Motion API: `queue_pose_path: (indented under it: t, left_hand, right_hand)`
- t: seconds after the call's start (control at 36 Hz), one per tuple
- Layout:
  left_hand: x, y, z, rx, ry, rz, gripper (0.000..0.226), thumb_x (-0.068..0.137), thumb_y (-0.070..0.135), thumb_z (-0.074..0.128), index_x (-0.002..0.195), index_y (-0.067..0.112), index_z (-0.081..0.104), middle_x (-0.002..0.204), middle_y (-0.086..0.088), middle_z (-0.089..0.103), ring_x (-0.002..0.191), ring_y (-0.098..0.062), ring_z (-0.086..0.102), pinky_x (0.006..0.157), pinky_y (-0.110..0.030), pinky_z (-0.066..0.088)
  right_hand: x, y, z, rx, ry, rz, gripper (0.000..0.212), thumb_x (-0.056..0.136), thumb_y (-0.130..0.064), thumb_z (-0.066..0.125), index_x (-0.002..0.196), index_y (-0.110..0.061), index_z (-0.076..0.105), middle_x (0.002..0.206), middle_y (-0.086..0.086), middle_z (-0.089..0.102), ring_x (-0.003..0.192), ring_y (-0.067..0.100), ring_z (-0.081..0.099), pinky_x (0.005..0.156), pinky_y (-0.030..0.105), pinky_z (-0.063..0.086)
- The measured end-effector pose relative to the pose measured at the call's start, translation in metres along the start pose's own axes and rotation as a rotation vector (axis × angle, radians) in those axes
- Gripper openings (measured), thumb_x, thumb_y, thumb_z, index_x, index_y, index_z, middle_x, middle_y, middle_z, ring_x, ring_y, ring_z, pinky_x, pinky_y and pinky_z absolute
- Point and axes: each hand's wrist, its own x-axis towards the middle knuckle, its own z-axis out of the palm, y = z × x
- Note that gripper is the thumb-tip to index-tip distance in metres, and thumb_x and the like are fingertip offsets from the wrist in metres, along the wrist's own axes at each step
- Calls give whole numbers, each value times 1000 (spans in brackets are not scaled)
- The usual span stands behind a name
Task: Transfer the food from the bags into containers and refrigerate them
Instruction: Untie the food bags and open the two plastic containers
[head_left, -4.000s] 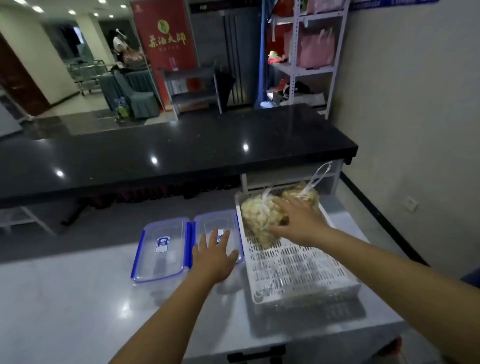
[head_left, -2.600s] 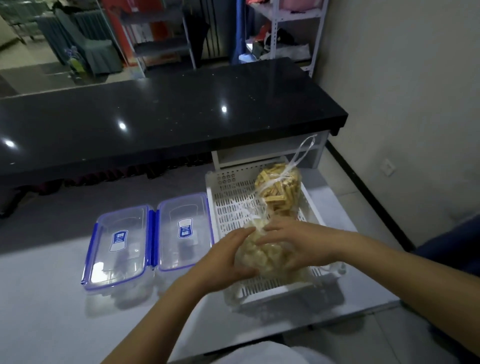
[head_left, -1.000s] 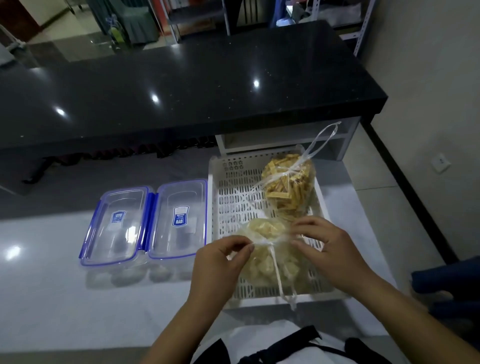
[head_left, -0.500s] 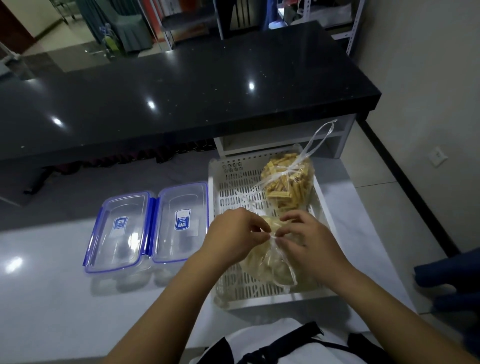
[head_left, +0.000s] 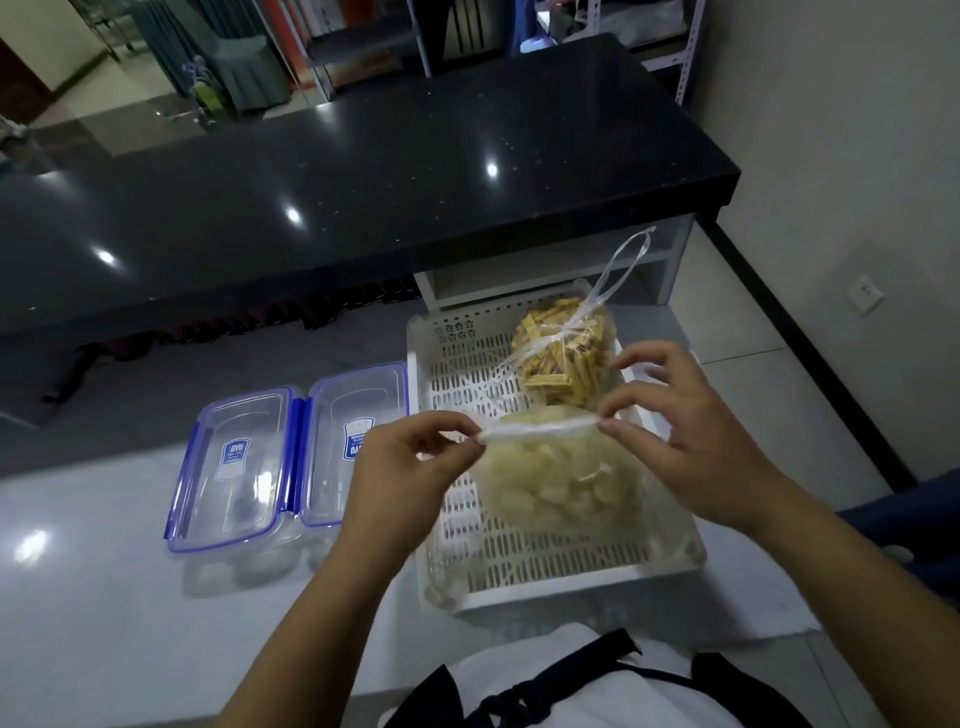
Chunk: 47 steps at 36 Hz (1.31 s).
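— What have the hands got?

— The left hand (head_left: 410, 467) pinches one end of a twisted plastic neck (head_left: 537, 430) between thumb and forefinger, the other fingers curled in. The right hand (head_left: 691, 441) pinches the other end the same way, with its remaining fingers spread and lifted. The neck is pulled out flat between them.

— And that neck belongs to what?

— To the bag of pale pieces (head_left: 556, 483), which hangs just under it and rests in the near half of a white slotted basket (head_left: 519, 592).

— Anything else in the basket?

— A bag of yellow sticks (head_left: 561, 358) at the far end, tied shut, its loop handle (head_left: 623, 265) standing up. The two bags lie close; I cannot tell whether they touch.

— The containers?

— Two clear boxes with blue-edged lids, both lids on, side by side left of the basket: the left box (head_left: 234, 467) and the right box (head_left: 358, 415), which sits right against the basket wall.

— What blocks the view?

— The left hand and forearm cover the right box's near corner and part of the basket's left wall. The right hand hides much of the right wall.

— Further out?

— All this sits on a pale grey table (head_left: 104, 597). Beyond it runs a black counter (head_left: 363, 182), and a wall socket (head_left: 865, 294) shows at the right.
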Motion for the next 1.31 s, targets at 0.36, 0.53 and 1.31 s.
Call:
queue_pose_path:
  t: [0.36, 0.53, 1.31]
  left_hand:
    - [-11, 0, 8, 412, -163, 121, 20, 76, 48, 79, 84, 48, 60, 105, 18, 56, 106, -3, 51, 90, -24, 40]
    - [4, 24, 16, 404, -146, 228, 13, 85, 33, 75, 80, 32, 63, 93, 13, 63, 97, -2, 56, 84, -19, 40]
    - [18, 50, -35, -761, -434, -50, 19, 86, 28, 59, 95, 15, 71, 59, 3, 51, 54, -13, 51, 68, -31, 55]
  right_hand:
    - [-14, -1, 27, 22, -153, 80, 13, 83, -31, 78, 90, -34, 67, 126, -21, 49, 122, -4, 38, 106, 30, 36]
    - [-1, -18, 19, 107, -134, 77, 8, 85, -31, 74, 81, -34, 68, 122, -27, 53, 120, -12, 40, 101, 25, 36]
    - [0, -34, -48, 277, 474, 41, 20, 97, -10, 62, 98, -24, 76, 76, -2, 72, 70, 14, 70, 67, 22, 59]
